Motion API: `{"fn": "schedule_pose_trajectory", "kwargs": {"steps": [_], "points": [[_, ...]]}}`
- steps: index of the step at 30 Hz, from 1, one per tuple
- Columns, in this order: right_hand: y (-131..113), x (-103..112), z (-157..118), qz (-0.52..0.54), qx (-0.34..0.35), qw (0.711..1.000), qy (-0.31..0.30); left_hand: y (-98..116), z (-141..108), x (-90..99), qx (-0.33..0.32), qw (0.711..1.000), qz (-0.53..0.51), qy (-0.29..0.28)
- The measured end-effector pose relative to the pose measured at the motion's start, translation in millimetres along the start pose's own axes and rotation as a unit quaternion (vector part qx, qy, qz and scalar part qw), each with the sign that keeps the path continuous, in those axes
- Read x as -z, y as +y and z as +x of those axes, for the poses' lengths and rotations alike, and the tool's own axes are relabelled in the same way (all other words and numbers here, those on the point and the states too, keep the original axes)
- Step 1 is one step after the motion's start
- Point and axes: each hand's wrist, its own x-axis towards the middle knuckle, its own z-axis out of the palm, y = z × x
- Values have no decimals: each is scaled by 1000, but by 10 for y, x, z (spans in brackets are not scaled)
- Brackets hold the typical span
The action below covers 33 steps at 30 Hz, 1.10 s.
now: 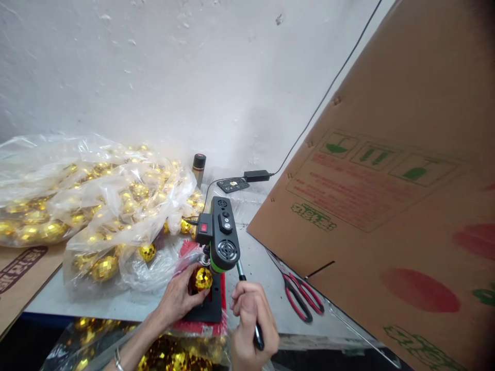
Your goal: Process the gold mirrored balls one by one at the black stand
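Note:
My left hand (pixel 181 293) pinches a small gold mirror ball (pixel 203 279) between thumb and fingers. It holds the ball over the black base (pixel 204 313) of a small bench machine, just below the machine head (pixel 224 237). Whether the ball touches the tool is hidden. My right hand (pixel 253 322) is wrapped round the black-gripped lever (pixel 259 336) of this machine, which slants down from the head's right side. A red power switch (pixel 204 227) sits on the head's left. Red cloth or plastic (pixel 222 299) shows beneath the base.
Clear bags (pixel 127 206) full of gold balls fill the left; more balls (pixel 174 353) lie below the table edge. Red-handled scissors (pixel 299 296) rest beside a large cardboard box (pixel 386 206) at right. A dark-capped bottle (pixel 198 167) and power adapter (pixel 256 175) stand near the wall.

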Motion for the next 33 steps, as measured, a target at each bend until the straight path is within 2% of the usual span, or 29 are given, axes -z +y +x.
{"fn": "schedule_pose_trajectory", "kwargs": {"steps": [6,10,14,19,24,33], "points": [[-11,-11,-22,-4,0,1000,15,-19,-63,-91,-58,997,47,10],[8,-11,-43,-10,1,1000,16,-9,-15,-184,-67,994,82,13],[71,-11,-136,-21,38,999,23,-65,-10,-232,-72,993,91,-3],[114,-56,-278,-55,-10,998,35,-126,-32,-260,-68,994,85,-12],[204,-104,-306,-46,50,996,61,-102,-36,-253,-61,995,78,-24],[364,-150,-365,-34,81,992,86,-135,-42,-267,-61,995,72,-20]]}}
